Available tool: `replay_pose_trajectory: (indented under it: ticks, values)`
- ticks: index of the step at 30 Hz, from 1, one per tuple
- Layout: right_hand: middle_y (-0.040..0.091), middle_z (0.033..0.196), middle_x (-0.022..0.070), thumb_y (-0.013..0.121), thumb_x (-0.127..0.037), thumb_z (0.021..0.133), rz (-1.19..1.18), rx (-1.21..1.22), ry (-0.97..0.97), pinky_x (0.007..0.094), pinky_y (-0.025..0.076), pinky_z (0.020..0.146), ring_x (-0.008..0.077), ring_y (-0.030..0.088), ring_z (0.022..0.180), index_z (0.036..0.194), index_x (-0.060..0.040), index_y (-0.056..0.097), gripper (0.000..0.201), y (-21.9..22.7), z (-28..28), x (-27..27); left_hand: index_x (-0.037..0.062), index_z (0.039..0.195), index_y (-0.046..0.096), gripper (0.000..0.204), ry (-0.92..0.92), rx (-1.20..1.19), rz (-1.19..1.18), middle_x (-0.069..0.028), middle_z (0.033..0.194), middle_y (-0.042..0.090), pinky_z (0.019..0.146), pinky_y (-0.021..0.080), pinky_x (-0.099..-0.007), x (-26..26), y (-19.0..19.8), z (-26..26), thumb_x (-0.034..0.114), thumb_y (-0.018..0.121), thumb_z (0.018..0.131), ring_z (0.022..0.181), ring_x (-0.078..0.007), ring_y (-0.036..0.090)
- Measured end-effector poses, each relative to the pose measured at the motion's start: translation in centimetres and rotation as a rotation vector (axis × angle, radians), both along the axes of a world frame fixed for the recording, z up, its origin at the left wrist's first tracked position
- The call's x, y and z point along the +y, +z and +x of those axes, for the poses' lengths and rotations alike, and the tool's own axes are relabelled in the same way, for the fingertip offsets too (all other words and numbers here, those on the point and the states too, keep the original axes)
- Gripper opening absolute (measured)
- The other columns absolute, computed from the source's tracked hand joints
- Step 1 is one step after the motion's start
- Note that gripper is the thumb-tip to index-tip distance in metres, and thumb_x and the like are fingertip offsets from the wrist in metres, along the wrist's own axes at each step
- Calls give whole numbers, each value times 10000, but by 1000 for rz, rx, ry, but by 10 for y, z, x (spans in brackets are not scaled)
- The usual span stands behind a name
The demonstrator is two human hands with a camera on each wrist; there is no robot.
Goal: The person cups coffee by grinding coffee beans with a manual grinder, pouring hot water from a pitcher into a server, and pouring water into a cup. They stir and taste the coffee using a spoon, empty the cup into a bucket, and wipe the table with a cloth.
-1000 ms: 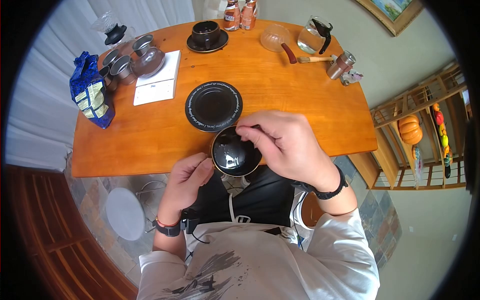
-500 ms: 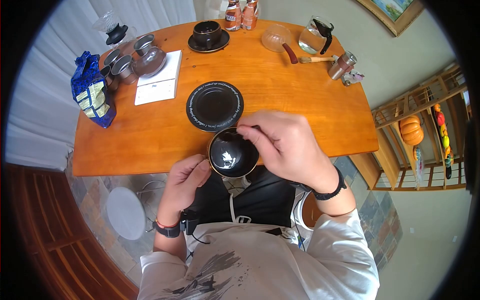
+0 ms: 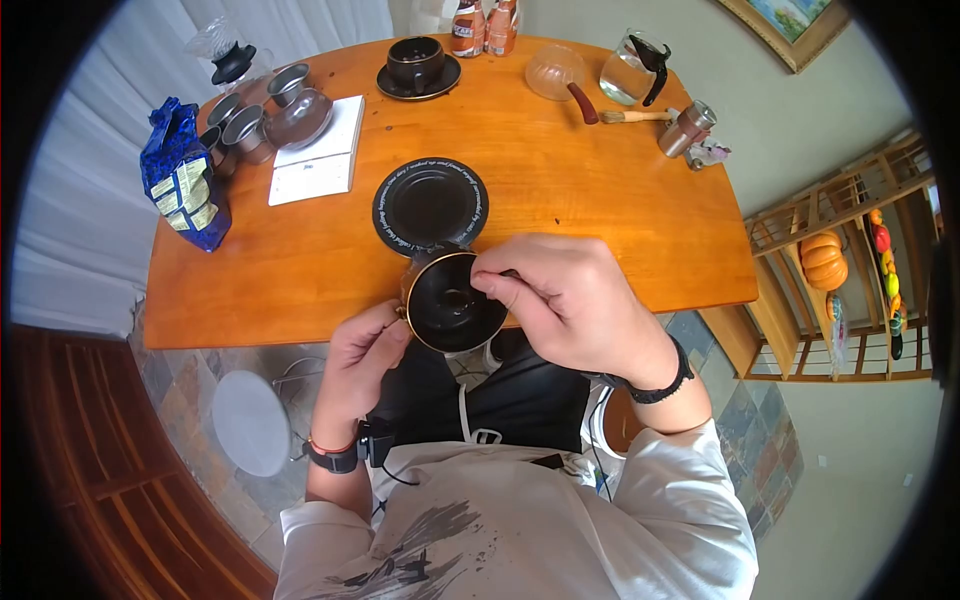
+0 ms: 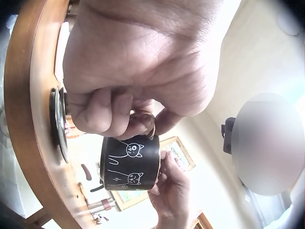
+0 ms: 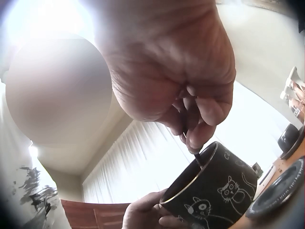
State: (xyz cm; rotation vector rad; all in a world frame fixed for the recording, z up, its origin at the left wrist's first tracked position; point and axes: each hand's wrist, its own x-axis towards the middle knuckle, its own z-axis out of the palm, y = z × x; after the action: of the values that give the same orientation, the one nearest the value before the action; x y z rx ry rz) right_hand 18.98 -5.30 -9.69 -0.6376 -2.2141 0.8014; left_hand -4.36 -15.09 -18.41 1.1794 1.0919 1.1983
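Here's the black cup (image 3: 452, 310), tilted towards the person and held up by the table's (image 3: 600, 225) near edge, covering a sliver of the dark plate's (image 3: 430, 205) lettered rim. The left hand (image 3: 368, 345) pinches its handle (image 4: 147, 116), though curled fingers mask most of that loop. And the right hand (image 3: 565, 295)! Thumb and fingers grip a thin dark stem (image 5: 198, 158) dipping into the mouth; its lower end vanishes inside, so what tips it can't be told. White cats parade along the cup's side, cropped at the bottom in the right wrist view. Whatever lies deep in the bowl is too dark to read.
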Motion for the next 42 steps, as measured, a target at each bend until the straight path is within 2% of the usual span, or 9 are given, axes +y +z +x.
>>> replay_pose_trajectory:
  ticks: [4,14,20,23,25,32,38,40,42]
  values:
    - [685,851,187,677,-18,878,30,74,50,413,556,689,378,683,797,921,28,690,64,-4,-5,1,50,816,548,229,6,-83,0,66,725,435,584,288,-219,0,-3,0,89,537,1042,651,-33,360]
    - [697,829,152,711,-3,858,103,101,-14,364,536,651,326,675,728,919,19,717,65,-2,-5,3,72,806,488,286,-13,-35,46,16,731,459,566,300,-249,-1,-4,-2,182,517,1068,627,-79,379]
    - [689,834,178,684,-16,873,54,25,83,400,552,662,365,678,761,913,26,701,61,-3,-3,1,54,791,520,258,27,-134,16,43,736,453,587,286,-230,-2,-3,-1,85,518,1048,648,-50,367]
    - [712,848,144,703,4,870,78,91,30,358,537,642,293,683,702,924,25,717,60,-4,1,3,48,805,524,256,35,-173,15,33,740,462,578,288,-233,-3,-6,-4,97,511,1056,644,-56,372]
    - [717,857,147,695,14,879,-3,84,-15,342,536,638,272,692,707,941,23,722,68,0,2,1,88,829,477,290,35,-121,22,12,734,437,566,305,-253,-3,-7,-7,243,517,1071,638,-90,379]
    - [736,865,151,674,39,896,16,96,10,308,559,680,258,722,756,977,29,726,98,-8,-2,5,83,854,516,271,175,-285,26,17,751,476,540,275,-223,-1,-7,-12,231,511,1081,629,-57,372]
    - [758,910,159,664,49,903,-6,40,-7,306,583,725,264,740,776,1052,31,740,167,-12,1,9,99,857,506,285,253,-337,22,15,761,477,535,279,-218,0,-9,-26,274,519,1082,628,-55,366]
    - [729,877,202,670,-6,907,-99,19,-31,375,571,697,354,725,819,1049,31,725,157,-15,1,14,100,860,510,282,300,-329,35,15,762,477,535,297,-219,2,-12,-30,278,527,1078,626,-54,367]
    - [731,879,200,666,-25,912,-100,-87,-45,382,573,711,356,724,827,1057,29,725,165,-13,2,21,102,860,510,281,314,-346,41,17,763,478,535,303,-218,4,-12,-32,279,532,1076,624,-53,371]
